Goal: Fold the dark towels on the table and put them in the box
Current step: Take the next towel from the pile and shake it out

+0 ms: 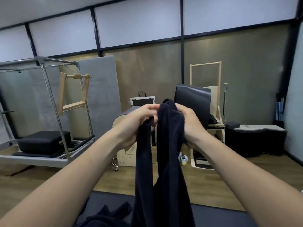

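A dark navy towel point(165, 161) hangs in front of me, lifted high above the dark table point(221, 217). My left hand point(139, 122) and my right hand point(188, 126) both grip its top edge, close together, with fingers curled round the bunched cloth. The towel droops in two long folds down to the table. More dark cloth point(105, 217) lies crumpled on the table at the bottom left. No box shows in this view.
Beyond the table is a wooden floor with exercise gear: a metal frame bed point(45, 112) at left, a wooden barrel unit point(126, 145) in the middle, a wooden chair apparatus point(206, 99) and a black cabinet point(252, 140) at right. Shoes point(183, 158) lie on the floor.
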